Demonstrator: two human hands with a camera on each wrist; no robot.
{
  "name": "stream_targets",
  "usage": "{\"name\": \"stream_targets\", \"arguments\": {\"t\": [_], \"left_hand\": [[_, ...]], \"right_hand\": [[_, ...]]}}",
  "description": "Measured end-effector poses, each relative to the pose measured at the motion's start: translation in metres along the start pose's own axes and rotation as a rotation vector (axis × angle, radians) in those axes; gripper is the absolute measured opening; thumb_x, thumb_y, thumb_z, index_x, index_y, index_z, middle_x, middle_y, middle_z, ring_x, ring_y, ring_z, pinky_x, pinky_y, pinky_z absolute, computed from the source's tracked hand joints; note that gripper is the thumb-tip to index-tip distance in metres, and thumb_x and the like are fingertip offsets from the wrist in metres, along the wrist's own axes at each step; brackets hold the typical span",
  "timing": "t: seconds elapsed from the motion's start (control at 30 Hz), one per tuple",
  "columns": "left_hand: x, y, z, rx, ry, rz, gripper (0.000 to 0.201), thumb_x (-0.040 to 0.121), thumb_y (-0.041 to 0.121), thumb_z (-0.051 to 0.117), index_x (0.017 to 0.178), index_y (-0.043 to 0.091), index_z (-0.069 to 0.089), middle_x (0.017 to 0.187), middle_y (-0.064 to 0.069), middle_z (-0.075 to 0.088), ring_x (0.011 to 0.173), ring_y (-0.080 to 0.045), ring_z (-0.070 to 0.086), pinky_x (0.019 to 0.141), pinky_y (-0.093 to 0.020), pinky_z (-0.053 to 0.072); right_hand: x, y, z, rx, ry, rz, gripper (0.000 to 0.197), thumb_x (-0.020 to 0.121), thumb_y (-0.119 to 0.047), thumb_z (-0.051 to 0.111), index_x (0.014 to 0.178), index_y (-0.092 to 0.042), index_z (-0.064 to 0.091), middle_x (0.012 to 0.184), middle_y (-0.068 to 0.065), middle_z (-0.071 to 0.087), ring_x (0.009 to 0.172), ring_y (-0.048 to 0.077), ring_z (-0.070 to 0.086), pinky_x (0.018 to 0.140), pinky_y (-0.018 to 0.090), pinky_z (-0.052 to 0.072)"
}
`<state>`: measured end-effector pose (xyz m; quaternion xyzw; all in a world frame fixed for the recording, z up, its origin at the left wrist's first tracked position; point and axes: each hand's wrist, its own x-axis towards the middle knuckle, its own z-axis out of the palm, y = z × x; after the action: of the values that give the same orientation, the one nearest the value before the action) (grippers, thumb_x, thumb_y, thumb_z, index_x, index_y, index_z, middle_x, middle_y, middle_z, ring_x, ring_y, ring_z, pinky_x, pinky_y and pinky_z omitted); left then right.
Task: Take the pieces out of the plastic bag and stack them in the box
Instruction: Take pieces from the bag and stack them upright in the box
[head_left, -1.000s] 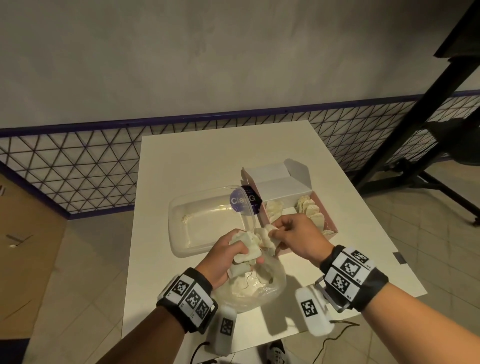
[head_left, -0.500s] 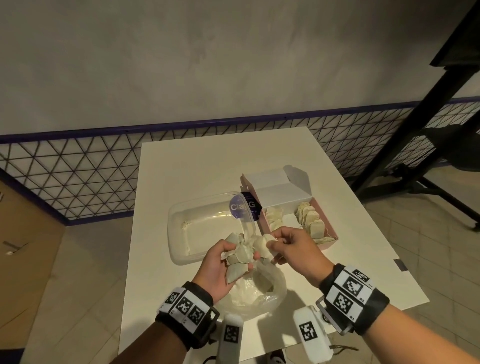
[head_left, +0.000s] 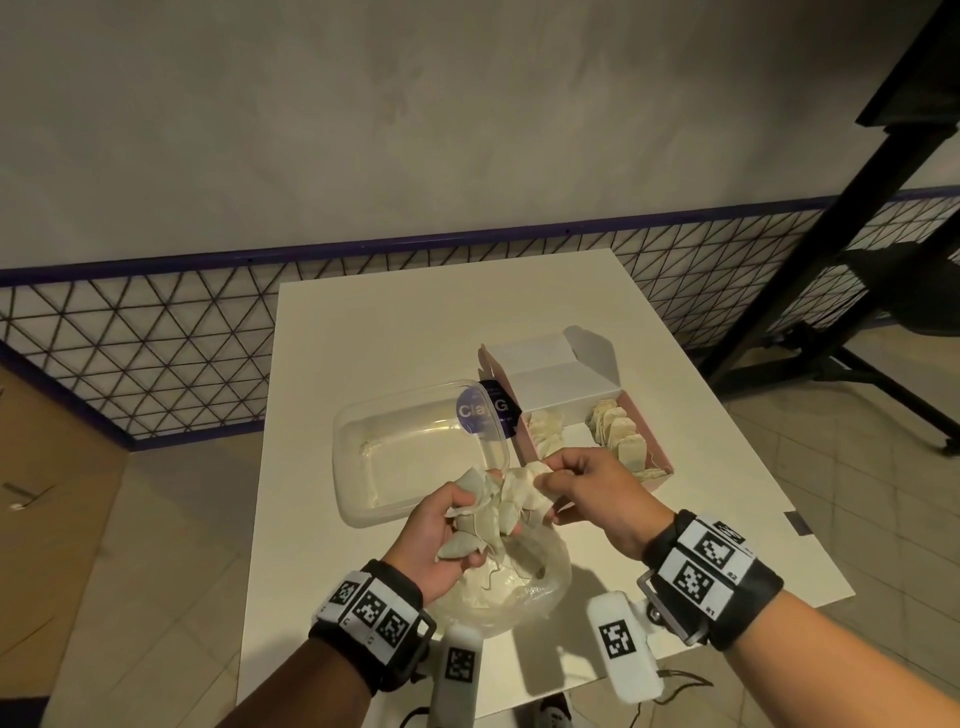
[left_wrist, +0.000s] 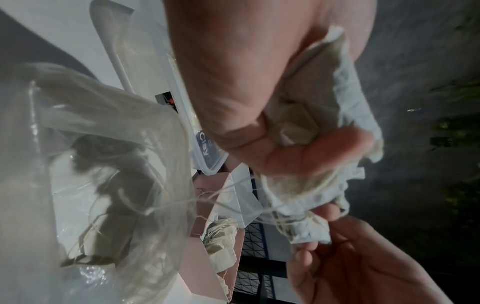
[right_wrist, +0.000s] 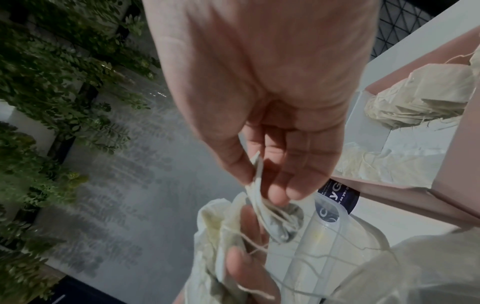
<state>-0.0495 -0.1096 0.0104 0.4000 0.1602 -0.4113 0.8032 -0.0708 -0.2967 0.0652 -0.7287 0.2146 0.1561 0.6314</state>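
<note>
My left hand (head_left: 441, 525) grips a tangled bunch of cream tea bags (head_left: 493, 512) with trailing strings, just above the clear plastic bag (head_left: 514, 582) at the table's near edge. In the left wrist view the fingers curl round the tea bags (left_wrist: 324, 127). My right hand (head_left: 566, 480) pinches one tea bag (right_wrist: 255, 176) at the top of that bunch between thumb and fingers. The pink box (head_left: 660, 457) stands open to the right, with two rows of tea bags (head_left: 621, 431) upright inside.
A clear plastic container (head_left: 363, 499) with a purple label sits left of the box on the white table (head_left: 415, 332). The box's white lid flap (head_left: 550, 374) stands up at the back. A mesh fence and a black stand lie beyond the table.
Both hands have lifted slightly away from the bag. The bunch in my left hand has loosened and spread, and my right hand now pinches a piece at its top.
</note>
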Motion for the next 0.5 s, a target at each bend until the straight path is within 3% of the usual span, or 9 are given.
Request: {"name": "stream_targets", "arguments": {"t": [0.17, 0.27, 0.33, 0.43, 0.5], "left_hand": [[-0.003, 0.003, 0.003, -0.026, -0.030, 0.048, 0.046, 0.073, 0.016, 0.050, 0.117, 0.015, 0.063, 0.094, -0.018, 0.067, 0.066, -0.024, 0.066, 0.039, -0.021, 0.036], [0.003, 0.005, -0.003, 0.099, 0.012, 0.077, 0.033, 0.079, 0.007, 0.045, 0.100, 0.016, 0.069, 0.092, -0.014, 0.065, 0.068, -0.026, 0.063, 0.041, -0.021, 0.032], [0.007, 0.006, -0.004, 0.224, 0.040, 0.061, 0.032, 0.081, 0.003, 0.041, 0.096, 0.013, 0.068, 0.087, -0.014, 0.061, 0.061, -0.025, 0.058, 0.042, -0.021, 0.031], [0.015, 0.015, 0.003, 0.390, 0.061, 0.052, 0.030, 0.080, 0.002, 0.042, 0.102, 0.007, 0.063, 0.082, -0.013, 0.057, 0.054, -0.022, 0.054, 0.044, -0.021, 0.034], [0.025, 0.024, 0.009, 0.496, 0.075, 0.048, 0.024, 0.081, 0.005, 0.044, 0.098, 0.012, 0.058, 0.080, -0.012, 0.053, 0.051, -0.021, 0.053, 0.047, -0.022, 0.033]], "right_hand": [[-0.001, 0.006, -0.002, -0.053, 0.024, -0.042, 0.005, 0.085, -0.003, 0.063, 0.081, -0.005, 0.060, 0.072, 0.013, 0.042, 0.057, 0.021, 0.053, 0.050, 0.021, 0.049], [0.000, 0.008, -0.011, -0.139, 0.034, -0.097, 0.007, 0.086, -0.004, 0.062, 0.080, -0.007, 0.061, 0.069, 0.012, 0.051, 0.052, 0.015, 0.056, 0.048, 0.017, 0.046], [0.002, 0.010, -0.025, -0.260, 0.042, -0.132, 0.006, 0.087, -0.005, 0.062, 0.082, -0.008, 0.062, 0.070, 0.007, 0.060, 0.053, 0.011, 0.058, 0.049, 0.015, 0.045], [0.012, 0.014, -0.059, -0.486, 0.030, -0.195, 0.008, 0.087, -0.008, 0.062, 0.081, -0.013, 0.064, 0.073, -0.001, 0.064, 0.062, 0.011, 0.058, 0.062, 0.022, 0.049], [0.020, 0.012, -0.085, -0.631, 0.064, -0.222, 0.008, 0.086, -0.009, 0.063, 0.081, -0.015, 0.066, 0.076, -0.001, 0.065, 0.068, 0.017, 0.061, 0.071, 0.032, 0.051]]}}
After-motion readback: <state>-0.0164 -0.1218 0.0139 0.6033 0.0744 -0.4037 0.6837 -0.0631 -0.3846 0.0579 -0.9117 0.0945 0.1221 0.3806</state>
